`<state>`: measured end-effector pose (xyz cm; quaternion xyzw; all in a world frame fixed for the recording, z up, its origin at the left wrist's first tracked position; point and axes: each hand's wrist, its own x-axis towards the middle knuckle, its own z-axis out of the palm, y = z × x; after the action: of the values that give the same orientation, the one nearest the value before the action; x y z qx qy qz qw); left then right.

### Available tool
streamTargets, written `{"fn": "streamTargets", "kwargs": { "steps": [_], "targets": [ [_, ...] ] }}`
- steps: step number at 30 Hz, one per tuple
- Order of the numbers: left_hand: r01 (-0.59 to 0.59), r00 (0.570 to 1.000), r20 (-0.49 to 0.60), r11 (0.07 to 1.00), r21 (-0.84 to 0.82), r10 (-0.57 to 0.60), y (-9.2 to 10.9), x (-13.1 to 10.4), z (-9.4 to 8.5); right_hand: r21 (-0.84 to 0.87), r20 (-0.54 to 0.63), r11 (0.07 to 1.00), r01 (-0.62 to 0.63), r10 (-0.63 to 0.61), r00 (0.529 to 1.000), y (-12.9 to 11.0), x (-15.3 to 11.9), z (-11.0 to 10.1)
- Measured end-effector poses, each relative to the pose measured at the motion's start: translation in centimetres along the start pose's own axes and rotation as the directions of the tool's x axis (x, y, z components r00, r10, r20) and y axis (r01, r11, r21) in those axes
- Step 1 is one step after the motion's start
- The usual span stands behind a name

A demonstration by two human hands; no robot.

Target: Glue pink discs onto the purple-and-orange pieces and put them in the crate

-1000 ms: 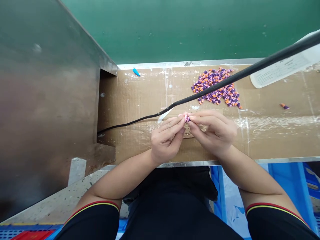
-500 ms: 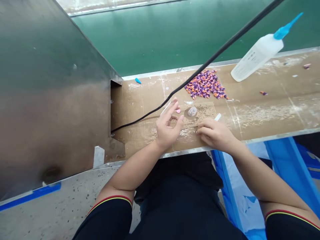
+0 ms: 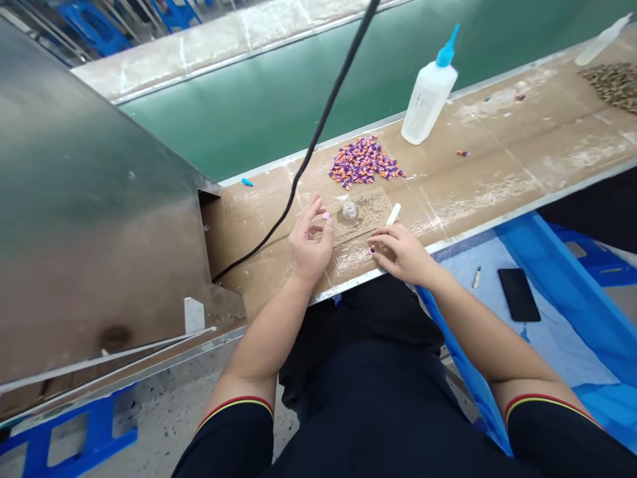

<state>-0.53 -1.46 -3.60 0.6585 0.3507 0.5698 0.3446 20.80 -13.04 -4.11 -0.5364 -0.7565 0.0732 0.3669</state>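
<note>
The right hand was held low near the front edge of the brown cardboard-covered bench, with a small purple-and-orange piece pinched between the tips of thumb and forefinger; in the frame half a second earlier no piece could be made out there. The left hand was held to its side, fingers curved and thumb a little apart, with a flat pink oval piece at the fingertips; whether it was gripped or only touched cannot be told. One second earlier the two hands had been joined at the fingertips; now they were well parted. Between them, slightly farther back, a clear round glossy lump was seen on a wet-spotted cardboard strip, and a flat white stick was placed just beyond the right fingers. Behind these, a heap of small purple, orange and pink pieces was spread, with a translucent white plastic bottle with a blue nozzle stood to its right. By the turn of the view, a brown granular heap and a black phone had been brought into sight.
</note>
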Motion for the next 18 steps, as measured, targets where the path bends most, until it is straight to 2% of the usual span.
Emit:
{"fn": "streamTargets", "kwargs": {
  "steps": [2, 4, 6, 7, 8, 10, 11, 12, 13, 14, 15, 16, 18],
  "targets": [
    [-0.018, 1.000, 0.010, 1.000, 0.012, 0.018, 0.1, 0.0, 0.0, 0.009, -0.007, 1.000, -0.010, 0.010, 1.000, -0.3, 0.1, 0.3],
    [-0.042, 0.999, 0.014, 0.999, 0.031, 0.041, 0.2, 0.1, 0.1, 0.058, -0.029, 0.997, -0.053, 0.055, 0.998, -0.2, -0.5, -0.5],
    [-0.051, 0.999, 0.006, 0.996, 0.078, 0.051, 0.3, 0.2, 0.1, 0.109, -0.131, 0.974, -0.196, 0.210, 0.969, 0.7, -2.3, -2.3],
    [-0.048, 0.999, 0.001, 0.992, 0.113, 0.048, 0.4, 0.3, 0.1, 0.132, -0.228, 0.945, -0.300, 0.323, 0.918, 1.5, -3.7, -3.6],
    [-0.041, 0.999, -0.003, 0.988, 0.149, 0.042, 0.4, 0.4, 0.1, 0.153, -0.344, 0.897, -0.415, 0.442, 0.828, 2.6, -5.4, -5.0],
    [-0.034, 0.999, 0.005, 0.978, 0.205, 0.033, 0.4, 0.6, 0.1, 0.221, -0.563, 0.764, -0.607, 0.608, 0.560, 5.4, -9.0, -7.8],
    [-0.044, 0.999, 0.009, 0.976, 0.215, 0.043, 0.3, 0.7, 0.1, 0.244, -0.620, 0.674, -0.698, 0.662, 0.422, 7.0, -10.8, -9.0],
    [-0.064, 0.998, 0.009, 0.975, 0.214, 0.063, 0.3, 0.8, 0.0, 0.240, -0.628, 0.548, -0.802, 0.717, 0.302, 8.6, -12.3, -10.0],
    [-0.088, 0.996, 0.005, 0.975, 0.205, 0.089, 0.3, 0.9, 0.0, 0.211, -0.577, 0.399, -0.892, 0.788, 0.215, 10.1, -13.6, -10.7],
    [-0.110, 0.994, 0.003, 0.975, 0.195, 0.112, 0.2, 1.0, 0.0, 0.174, -0.502, 0.274, -0.946, 0.851, 0.154, 11.6, -14.5, -11.1],
    [-0.128, 0.991, 0.000, 0.974, 0.187, 0.131, 0.2, 1.0, 0.0, 0.142, -0.440, 0.202, -0.969, 0.890, 0.121, 12.9, -15.1, -11.2],
    [-0.140, 0.990, 0.000, 0.973, 0.185, 0.142, 0.3, 1.1, 0.0, 0.105, -0.371, 0.155, -0.982, 0.922, 0.106, 14.1, -15.3, -11.1],
    [-0.148, 0.989, 0.004, 0.968, 0.201, 0.150, 0.3, 1.1, 0.0, 0.041, -0.271, 0.127, -0.991, 0.956, 0.112, 16.2, -15.1, -10.6]
  ]
}}
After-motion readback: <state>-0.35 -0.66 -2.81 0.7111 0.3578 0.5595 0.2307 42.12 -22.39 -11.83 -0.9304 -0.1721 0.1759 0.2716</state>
